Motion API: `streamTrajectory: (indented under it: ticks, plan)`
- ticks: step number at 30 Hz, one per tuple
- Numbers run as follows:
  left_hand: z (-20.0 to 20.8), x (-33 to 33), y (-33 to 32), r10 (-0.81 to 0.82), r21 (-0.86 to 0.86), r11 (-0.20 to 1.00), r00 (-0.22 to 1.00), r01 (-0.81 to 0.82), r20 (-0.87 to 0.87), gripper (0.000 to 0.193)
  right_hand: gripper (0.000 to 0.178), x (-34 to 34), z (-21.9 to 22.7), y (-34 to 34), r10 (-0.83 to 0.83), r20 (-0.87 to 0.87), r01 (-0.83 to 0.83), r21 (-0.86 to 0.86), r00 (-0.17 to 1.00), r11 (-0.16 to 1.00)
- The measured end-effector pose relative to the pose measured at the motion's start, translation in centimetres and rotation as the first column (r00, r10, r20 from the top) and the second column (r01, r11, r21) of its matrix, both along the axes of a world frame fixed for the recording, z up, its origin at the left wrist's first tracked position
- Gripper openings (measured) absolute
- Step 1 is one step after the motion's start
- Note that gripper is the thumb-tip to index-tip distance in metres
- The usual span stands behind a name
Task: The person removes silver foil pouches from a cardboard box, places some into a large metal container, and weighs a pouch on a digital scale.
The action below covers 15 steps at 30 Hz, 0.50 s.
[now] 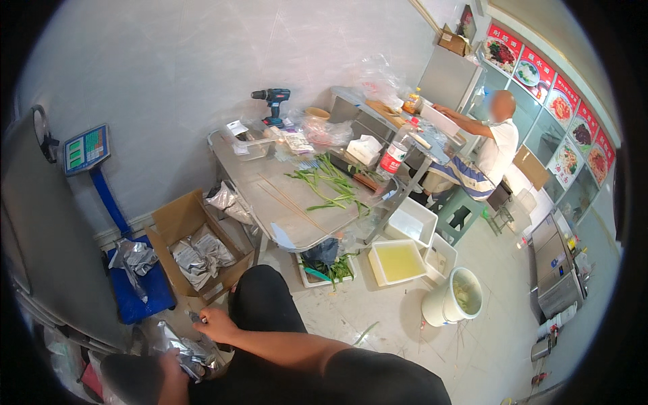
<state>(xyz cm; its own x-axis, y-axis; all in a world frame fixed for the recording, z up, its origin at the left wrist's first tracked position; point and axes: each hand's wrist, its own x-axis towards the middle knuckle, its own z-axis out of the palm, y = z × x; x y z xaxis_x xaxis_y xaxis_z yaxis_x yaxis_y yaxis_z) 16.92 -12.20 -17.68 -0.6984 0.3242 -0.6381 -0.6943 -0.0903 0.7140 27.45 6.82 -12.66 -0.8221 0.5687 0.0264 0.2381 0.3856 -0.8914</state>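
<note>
Low at the left, my left hand (173, 370) is closed on the edge of a shiny silver foil bag (194, 356) between my knees. Just above it, my right hand (217, 326) is closed around a small, dark-tipped thing (195, 316) that is too small to name. An open cardboard box (177, 213) stands on the floor beyond my hands, with several silver foil bags (201, 256) inside. To its left, another crumpled silver bag (133, 258) lies on the blue platform (145, 297) of a floor scale.
A steel table (270, 196) holds leafy green stalks (331, 179), a cordless drill (273, 104) and a large plastic bottle (396, 150). White tubs (397, 262) and a white bucket (449, 300) stand on the floor. Another person (496, 145) sits at the far table. The scale's display (86, 149) rises at left.
</note>
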Motion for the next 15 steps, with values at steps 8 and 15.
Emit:
streamTrajectory:
  ticks: [8,15]
  plan:
    - [-0.4,-0.1,-0.3,-0.064,-0.037,0.997,0.997,0.062,-0.042,0.005,0.033,0.0,-0.3,0.2,-0.023,0.033,0.025,-0.056,0.999,0.998]
    - [-2.5,-0.7,-0.8,-0.069,-0.054,0.996,0.998,0.069,-0.002,0.007,0.032,0.0,-0.7,-0.2,-0.02,-0.002,0.02,0.029,1.0,0.999]
